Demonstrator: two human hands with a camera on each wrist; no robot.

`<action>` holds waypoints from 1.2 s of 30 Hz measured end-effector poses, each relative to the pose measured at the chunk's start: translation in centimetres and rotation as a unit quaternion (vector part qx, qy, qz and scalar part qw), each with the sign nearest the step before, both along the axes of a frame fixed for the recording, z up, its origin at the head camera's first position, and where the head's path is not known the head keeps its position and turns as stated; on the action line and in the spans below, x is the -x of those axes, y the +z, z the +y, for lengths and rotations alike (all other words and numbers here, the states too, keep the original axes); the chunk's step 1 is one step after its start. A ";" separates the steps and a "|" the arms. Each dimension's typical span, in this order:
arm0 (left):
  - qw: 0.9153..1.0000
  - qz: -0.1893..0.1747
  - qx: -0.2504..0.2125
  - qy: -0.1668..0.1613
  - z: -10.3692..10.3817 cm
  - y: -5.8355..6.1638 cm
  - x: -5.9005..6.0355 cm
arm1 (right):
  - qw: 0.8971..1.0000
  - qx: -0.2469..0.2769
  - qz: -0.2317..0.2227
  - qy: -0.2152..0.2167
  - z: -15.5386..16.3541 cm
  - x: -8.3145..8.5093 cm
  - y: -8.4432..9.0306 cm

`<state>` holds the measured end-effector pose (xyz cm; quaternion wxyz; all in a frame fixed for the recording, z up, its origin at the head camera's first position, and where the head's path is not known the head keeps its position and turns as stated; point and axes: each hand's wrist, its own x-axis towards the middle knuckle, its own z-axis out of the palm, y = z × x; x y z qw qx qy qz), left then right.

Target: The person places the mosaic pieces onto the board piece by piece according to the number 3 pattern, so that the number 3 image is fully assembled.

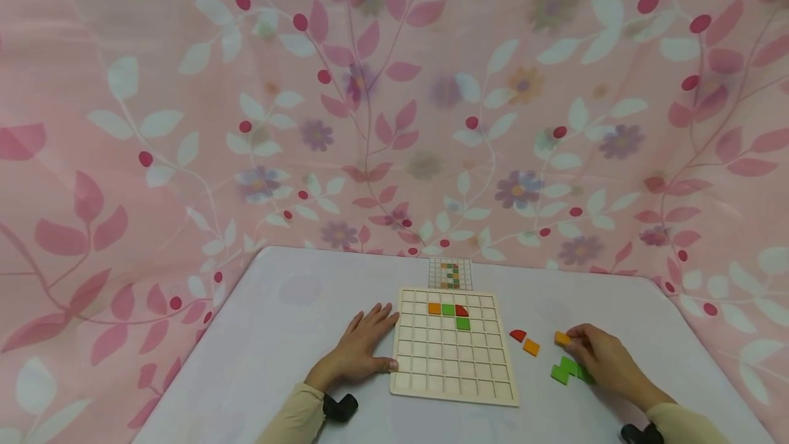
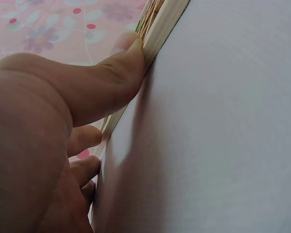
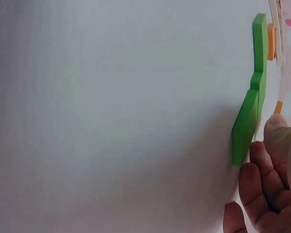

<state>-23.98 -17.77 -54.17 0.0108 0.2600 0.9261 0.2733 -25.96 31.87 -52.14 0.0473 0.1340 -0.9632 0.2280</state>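
so the person's left hand (image 1: 360,348) lies flat on the white table (image 1: 290,321), fingers straight and slightly spread, thumb pushed against the left edge of the wooden grid board (image 1: 454,389). looks like it's there to keep the board from sliding. the wrist view shows the thumb (image 2: 121,73) right on the board's side.

the right hand (image 1: 607,358) is out toward the table's right edge, fingertips pinching an orange square tile (image 1: 561,338) that sits flat on the table. the green tiles (image 1: 566,368) lie just beside that hand, touching each other, with a red quarter-round piece (image 1: 518,335) and another orange tile (image 1: 531,347) between them and the board, probably kept loose there as the supply.

in the board's far rows sit an orange, two green and a red piece (image 1: 448,312). a small pattern card (image 1: 451,273) rests at the far edge, i guess as the reference.
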 end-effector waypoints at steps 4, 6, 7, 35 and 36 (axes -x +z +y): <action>1.000 0.000 0.005 0.001 0.0 0.0 0.0 | 1.000 0.006 -0.010 -0.008 -0.8 0.2 -0.2; 1.000 0.001 0.008 0.002 0.0 0.0 0.0 | 1.000 0.010 -0.019 -0.011 -1.2 0.3 -0.2; 1.000 0.000 0.007 0.002 0.0 0.0 0.0 | 1.000 0.015 -0.024 -0.010 -1.5 0.3 -0.2; 1.000 0.002 -0.004 -0.005 0.0 0.3 -0.2 | 0.996 0.075 -0.028 0.043 -9.4 1.3 -0.3; 1.000 -0.001 -0.004 -0.005 0.0 0.3 -0.2 | 0.996 0.072 -0.027 0.041 -9.6 1.3 -0.3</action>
